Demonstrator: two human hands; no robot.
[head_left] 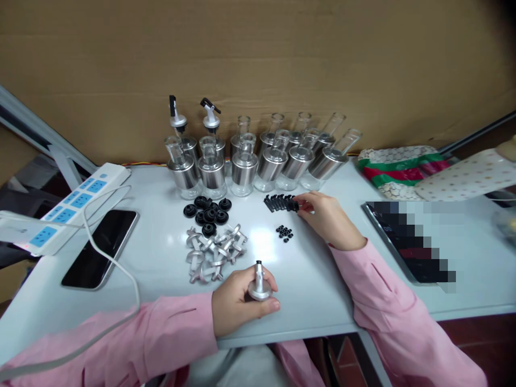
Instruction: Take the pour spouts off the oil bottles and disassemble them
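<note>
Head view. The left hand (231,305) curls round a silver spout (260,291), apparently so its black tip (258,262) stands exposed; the right hand (329,216), fingertips nearly together, meets black levers (278,203) at its left, seemingly aligned for easy reach; whether it grips one is unclear.

Upright silver spout (260,286), black-tipped

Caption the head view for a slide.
Left hand holding a silver spout, right hand at a row of small black levers, glass bottles lined up behind.
</note>
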